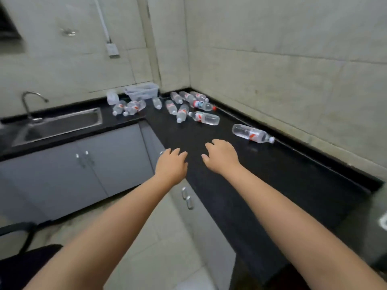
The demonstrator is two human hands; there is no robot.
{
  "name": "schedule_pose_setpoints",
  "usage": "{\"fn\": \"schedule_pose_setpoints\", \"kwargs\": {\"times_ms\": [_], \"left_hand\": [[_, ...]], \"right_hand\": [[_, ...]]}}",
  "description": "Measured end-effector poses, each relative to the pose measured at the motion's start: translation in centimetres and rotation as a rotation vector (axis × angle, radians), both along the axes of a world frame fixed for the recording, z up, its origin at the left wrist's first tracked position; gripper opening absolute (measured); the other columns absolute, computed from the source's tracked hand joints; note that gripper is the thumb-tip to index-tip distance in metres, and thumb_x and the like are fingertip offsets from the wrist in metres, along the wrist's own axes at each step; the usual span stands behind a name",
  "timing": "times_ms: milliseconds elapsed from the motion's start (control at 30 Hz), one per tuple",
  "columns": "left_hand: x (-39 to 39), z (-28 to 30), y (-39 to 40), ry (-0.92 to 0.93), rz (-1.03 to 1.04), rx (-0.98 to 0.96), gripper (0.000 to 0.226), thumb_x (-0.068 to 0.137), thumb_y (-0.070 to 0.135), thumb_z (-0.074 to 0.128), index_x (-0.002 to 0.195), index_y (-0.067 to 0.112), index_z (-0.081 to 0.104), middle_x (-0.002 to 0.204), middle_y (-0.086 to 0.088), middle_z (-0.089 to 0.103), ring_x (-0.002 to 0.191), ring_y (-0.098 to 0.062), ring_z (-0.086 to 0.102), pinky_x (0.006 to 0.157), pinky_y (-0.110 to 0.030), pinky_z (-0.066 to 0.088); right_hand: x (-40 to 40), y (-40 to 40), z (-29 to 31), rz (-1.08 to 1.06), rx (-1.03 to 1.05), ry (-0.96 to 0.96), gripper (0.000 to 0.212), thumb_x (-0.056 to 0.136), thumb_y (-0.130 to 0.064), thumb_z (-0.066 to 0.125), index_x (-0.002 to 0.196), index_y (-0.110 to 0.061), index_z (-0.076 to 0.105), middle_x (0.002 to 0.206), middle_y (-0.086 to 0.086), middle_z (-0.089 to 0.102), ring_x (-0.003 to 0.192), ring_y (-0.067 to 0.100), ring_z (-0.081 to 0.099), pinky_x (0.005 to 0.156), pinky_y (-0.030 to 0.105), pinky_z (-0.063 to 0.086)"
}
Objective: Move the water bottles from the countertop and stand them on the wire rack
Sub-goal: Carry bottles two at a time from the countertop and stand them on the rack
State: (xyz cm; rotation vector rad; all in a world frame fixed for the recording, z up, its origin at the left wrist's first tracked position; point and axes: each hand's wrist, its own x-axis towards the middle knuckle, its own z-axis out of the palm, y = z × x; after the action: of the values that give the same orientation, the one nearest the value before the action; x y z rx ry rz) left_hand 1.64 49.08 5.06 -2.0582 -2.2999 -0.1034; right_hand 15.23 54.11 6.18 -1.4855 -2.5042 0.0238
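Note:
Several clear water bottles with red-and-white labels lie on their sides on the black L-shaped countertop (261, 174), most clustered in the far corner (182, 105). One bottle (252, 133) lies apart, nearest to me by the right wall. Another (205, 118) lies at the front of the cluster. My left hand (171, 165) and my right hand (221, 156) reach forward side by side over the counter's front edge, fingers loosely spread, holding nothing. No wire rack is in view.
A steel sink (60, 126) with a curved tap (31, 101) is set in the counter at left. A clear plastic basket (142, 91) stands in the back corner. Grey cabinet doors (94, 164) run below. A dark chair (23, 254) is at bottom left.

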Motion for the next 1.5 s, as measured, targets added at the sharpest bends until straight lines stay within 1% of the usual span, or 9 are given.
{"fn": "schedule_pose_setpoints", "kwargs": {"times_ms": [100,233,333,533,900,1100,1333,1433,1500], "left_hand": [[-6.3,-2.3,0.2,-0.036,0.037,-0.035,0.042,0.097,0.024,0.035,0.139,0.015,0.037,0.147,-0.008,0.036,0.136,-0.032,0.028,0.109,-0.039,0.028],[-12.7,-5.7,1.7,-0.090,0.043,-0.080,0.040,0.095,0.024,0.037,0.133,0.012,0.043,0.140,-0.010,0.043,0.128,-0.032,0.038,0.110,-0.038,0.031],[-15.5,-7.3,4.0,-0.125,0.040,-0.139,0.041,0.097,0.024,0.036,0.136,0.012,0.039,0.142,-0.011,0.041,0.129,-0.031,0.035,0.109,-0.037,0.031],[-18.8,-9.5,13.0,-0.144,-0.024,-0.174,0.047,0.098,0.025,0.035,0.144,0.018,0.027,0.152,-0.008,0.029,0.140,-0.032,0.021,0.112,-0.038,0.026],[-19.6,-9.4,35.8,-0.062,-0.187,-0.243,0.048,0.098,0.027,0.037,0.143,0.016,0.027,0.149,-0.009,0.034,0.136,-0.032,0.029,0.110,-0.040,0.031],[-18.7,-10.6,47.7,-0.026,-0.366,-0.236,0.054,0.097,0.029,0.038,0.146,0.015,0.020,0.150,-0.010,0.030,0.137,-0.031,0.027,0.109,-0.040,0.031],[-16.0,-12.8,62.5,-0.033,-0.669,-0.198,0.052,0.093,0.025,0.047,0.139,0.006,0.034,0.136,-0.019,0.045,0.126,-0.035,0.038,0.103,-0.043,0.035],[-15.3,-14.1,65.9,0.029,-0.775,-0.229,0.051,0.091,0.034,0.048,0.133,0.009,0.037,0.135,-0.015,0.045,0.125,-0.031,0.040,0.103,-0.041,0.036],[-14.9,-15.2,67.2,0.112,-0.835,-0.237,0.060,0.088,0.043,0.052,0.134,0.009,0.034,0.138,-0.016,0.040,0.129,-0.031,0.037,0.107,-0.041,0.032]], "right_hand": [[-6.4,0.9,-2.7,0.001,-0.071,0.024,0.035,0.092,-0.030,0.046,0.113,-0.003,0.055,0.116,0.016,0.057,0.110,0.033,0.052,0.091,0.039,0.040],[-11.8,2.2,-6.1,-0.021,-0.132,0.034,0.034,0.090,-0.029,0.049,0.108,-0.001,0.057,0.111,0.017,0.059,0.106,0.034,0.053,0.088,0.039,0.040],[-13.5,4.2,-8.4,-0.070,-0.163,0.024,0.032,0.089,-0.028,0.050,0.104,0.000,0.058,0.109,0.017,0.059,0.105,0.033,0.053,0.086,0.038,0.040],[-13.4,12.7,-11.5,-0.236,-0.250,-0.021,0.037,0.091,-0.029,0.048,0.118,-0.004,0.055,0.121,0.013,0.056,0.114,0.030,0.051,0.094,0.037,0.041],[-11.0,31.9,-12.2,-0.473,-0.321,0.077,0.043,0.093,-0.032,0.045,0.128,-0.007,0.049,0.133,0.012,0.049,0.124,0.029,0.044,0.102,0.037,0.038],[-7.1,37.4,-12.8,-0.694,-0.360,0.046,0.041,0.092,-0.031,0.047,0.126,-0.007,0.050,0.132,0.011,0.049,0.124,0.028,0.045,0.099,0.038,0.041],[-6.8,42.4,-13.6,-1.050,-0.396,0.091,0.036,0.091,-0.029,0.049,0.116,-0.004,0.054,0.121,0.013,0.054,0.115,0.030,0.049,0.088,0.038,0.045],[-7.5,43.8,-14.1,-1.166,-0.416,0.124,0.037,0.091,-0.028,0.049,0.121,-0.006,0.052,0.126,0.011,0.051,0.117,0.029,0.049,0.088,0.038,0.046],[-7.7,44.4,-14.3,-1.232,-0.428,0.162,0.040,0.091,-0.026,0.050,0.125,-0.006,0.049,0.129,0.012,0.050,0.119,0.030,0.048,0.092,0.038,0.046]]}}
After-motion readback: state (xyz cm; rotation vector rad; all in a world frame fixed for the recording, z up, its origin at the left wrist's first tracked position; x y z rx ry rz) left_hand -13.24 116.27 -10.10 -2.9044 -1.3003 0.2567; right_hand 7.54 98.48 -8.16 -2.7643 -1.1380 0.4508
